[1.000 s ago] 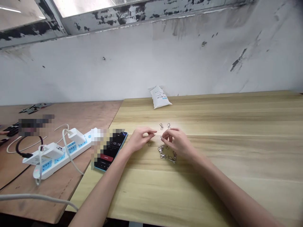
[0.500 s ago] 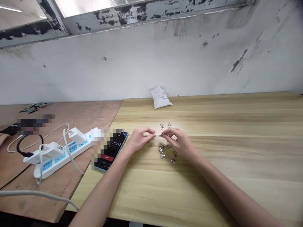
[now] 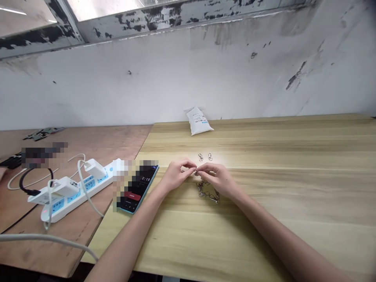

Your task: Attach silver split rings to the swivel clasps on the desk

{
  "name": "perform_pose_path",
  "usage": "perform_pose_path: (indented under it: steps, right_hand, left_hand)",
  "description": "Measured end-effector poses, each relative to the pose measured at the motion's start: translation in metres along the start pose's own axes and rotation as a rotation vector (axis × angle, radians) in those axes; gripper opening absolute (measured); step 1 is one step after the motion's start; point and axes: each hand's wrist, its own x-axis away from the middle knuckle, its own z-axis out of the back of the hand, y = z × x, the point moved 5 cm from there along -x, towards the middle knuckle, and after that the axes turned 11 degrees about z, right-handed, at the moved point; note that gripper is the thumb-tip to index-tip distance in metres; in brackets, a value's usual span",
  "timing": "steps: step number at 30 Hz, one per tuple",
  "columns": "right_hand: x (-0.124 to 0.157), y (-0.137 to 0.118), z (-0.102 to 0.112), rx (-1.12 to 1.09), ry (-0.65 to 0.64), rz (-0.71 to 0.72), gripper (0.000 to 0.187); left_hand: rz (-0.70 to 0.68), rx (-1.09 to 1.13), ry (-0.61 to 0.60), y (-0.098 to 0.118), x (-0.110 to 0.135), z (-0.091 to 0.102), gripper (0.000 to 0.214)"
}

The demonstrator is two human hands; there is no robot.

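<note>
My left hand (image 3: pixel 175 176) and my right hand (image 3: pixel 217 178) meet fingertip to fingertip over the light wooden table (image 3: pixel 264 188). Each pinches a small metal piece; the left seems to hold a small ring, the right a small clasp (image 3: pixel 196 172), and the pieces touch between the fingers. A heap of several silver metal clasps (image 3: pixel 207 191) lies just below my right hand. Two more clasps (image 3: pixel 205 157) lie side by side a little farther back.
A phone (image 3: pixel 135 188) with a timer screen lies left of my left hand. A white power strip (image 3: pixel 73 188) with plugs and cables sits on the brown table at left. A small white bag (image 3: pixel 199 120) leans by the wall.
My hands have closed the gap between them; the fingertips that were apart now touch, bringing the two small metal pieces together. The phone timer has advanced.
</note>
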Motion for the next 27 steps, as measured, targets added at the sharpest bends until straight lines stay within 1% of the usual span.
perform_pose_path:
  steps: [4,7,10,15,20,24,27]
  right_hand:
    - [0.000,0.000,0.000,-0.026,0.025,-0.025,0.022]
    - [-0.001,0.004,0.000,-0.048,0.039,-0.052,0.023]
    - [-0.001,0.008,0.000,-0.070,0.044,-0.055,0.024]
    - [0.000,0.010,0.001,-0.109,0.052,-0.078,0.027]
    - [0.000,0.010,0.000,-0.133,0.056,-0.089,0.027]
    - [-0.001,0.007,0.001,-0.091,0.057,-0.055,0.025]
    - [-0.001,0.003,0.009,0.060,0.120,0.009,0.021]
  left_hand:
    - [0.038,0.042,0.008,-0.003,-0.001,-0.002,0.020]
    - [0.064,0.083,-0.028,-0.004,-0.001,-0.004,0.023]
    - [0.061,0.086,-0.052,-0.003,-0.001,-0.005,0.025]
    - [0.085,0.088,-0.048,-0.005,-0.001,-0.004,0.020]
    - [0.079,0.078,-0.024,-0.006,-0.001,-0.002,0.017]
    - [0.038,0.000,0.013,-0.004,-0.001,-0.001,0.014]
    - [-0.046,-0.118,0.088,-0.001,-0.001,0.002,0.012]
